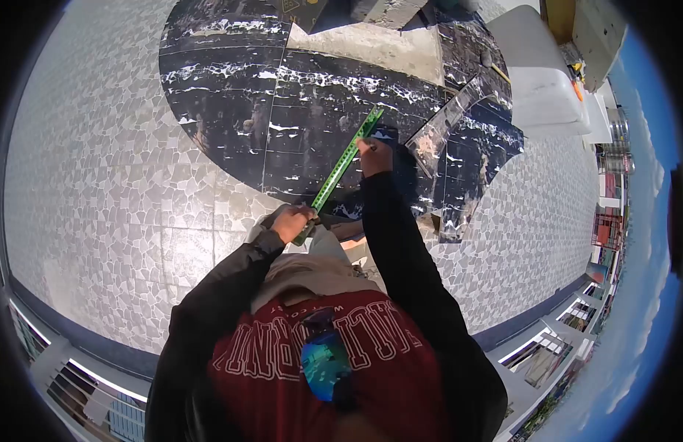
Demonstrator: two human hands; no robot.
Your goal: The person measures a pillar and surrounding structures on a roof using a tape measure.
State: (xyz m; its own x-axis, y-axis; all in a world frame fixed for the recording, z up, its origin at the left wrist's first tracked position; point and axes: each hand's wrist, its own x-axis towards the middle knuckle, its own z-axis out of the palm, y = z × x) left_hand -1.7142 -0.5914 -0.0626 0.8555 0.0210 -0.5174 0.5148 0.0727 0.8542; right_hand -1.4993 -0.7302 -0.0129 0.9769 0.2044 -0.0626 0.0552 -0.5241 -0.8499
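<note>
A long green perforated metal bar [336, 177] slants up and to the right in front of my body. My left hand [293, 223] is closed around its lower end, near my legs. Higher up, the fingers of my right hand [375, 157] are closed at the bar's edge, just short of its upper end. Under the bar lies a large dark, scuffed panel [231, 140] with white scratches and a curved outline. Next to my right hand, a narrow, worn strip [432, 136] rests on the panel at an angle.
Pale stone-patterned tiles [120, 162] surround the panel. A light rectangular area [371, 51] shows near its far side. To the right stand a white rounded block [544, 99] and a hammer-like tool [495, 65]. A low wall with railings [98, 379] borders the floor.
</note>
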